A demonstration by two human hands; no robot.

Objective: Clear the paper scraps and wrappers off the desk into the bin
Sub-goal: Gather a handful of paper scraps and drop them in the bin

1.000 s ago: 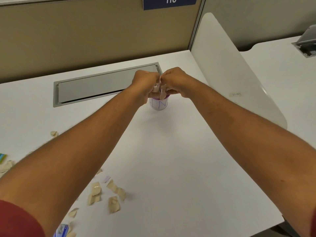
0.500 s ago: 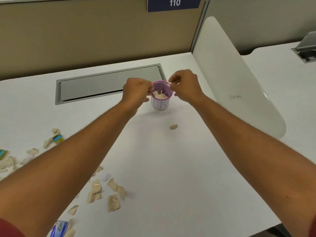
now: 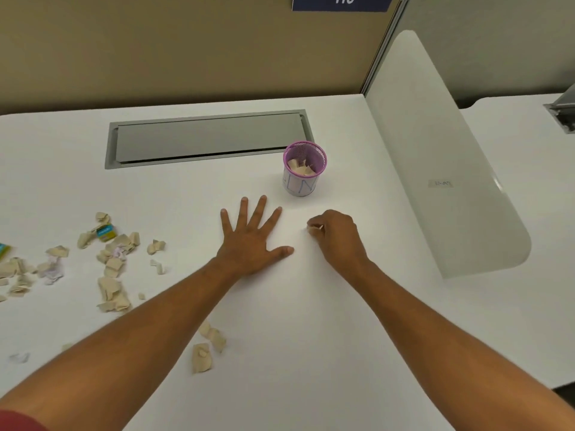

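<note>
A small purple mesh bin (image 3: 305, 168) with a white label stands on the white desk (image 3: 311, 321) and has beige paper scraps inside. My left hand (image 3: 252, 241) lies flat on the desk just in front of the bin, fingers spread, holding nothing. To its right, my right hand (image 3: 334, 234) is curled with its fingertips pinched on a small beige scrap (image 3: 315, 228) at the desk surface. Several torn beige scraps (image 3: 113, 265) and a teal wrapper (image 3: 105, 232) lie scattered on the left. More scraps (image 3: 207, 348) lie beside my left forearm.
A grey cable hatch (image 3: 205, 138) is set into the desk behind the bin. A white divider panel (image 3: 435, 150) stands along the right edge, with another desk beyond it. A tan partition wall runs along the back. Another teal wrapper (image 3: 3, 249) shows at the far left edge.
Both hands have left the bin's rim and come down to the desk in front of it. The left now lies flat; the right has closed on the scrap that fell beside the bin.
</note>
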